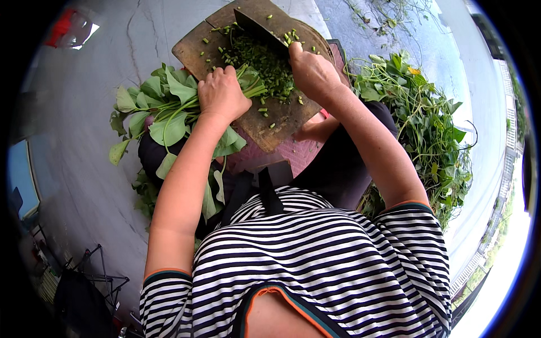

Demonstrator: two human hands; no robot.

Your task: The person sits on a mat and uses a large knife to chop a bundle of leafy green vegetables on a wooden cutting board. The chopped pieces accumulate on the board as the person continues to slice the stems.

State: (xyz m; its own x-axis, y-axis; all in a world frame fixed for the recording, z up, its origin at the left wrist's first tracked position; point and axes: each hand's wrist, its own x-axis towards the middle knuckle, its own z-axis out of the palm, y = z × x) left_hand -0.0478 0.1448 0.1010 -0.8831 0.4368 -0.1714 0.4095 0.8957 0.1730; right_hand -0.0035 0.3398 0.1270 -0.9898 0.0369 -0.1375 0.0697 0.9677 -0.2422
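Observation:
A wooden chopping board (270,131) lies in front of my knees, its near corner pointing towards me. On its left part, my left hand (222,94) presses down around a bunch of leafy green stems (169,105), whose leaves spread out to the left and whose stem ends point right. My right hand (312,69) grips a cleaver (260,29) at its handle end; the dark blade slants up and left across the board. Chopped green stem pieces (266,63) are heaped between the bunch and the blade, with loose bits scattered around. The cleaver's handle is hidden in my fist.
A large pile of leafy vines (414,114) lies on the floor to my right. More vine strands (389,21) are strewn at the far right. A red object (61,27) stands at the far left, and a folding metal frame (103,274) is behind on the left.

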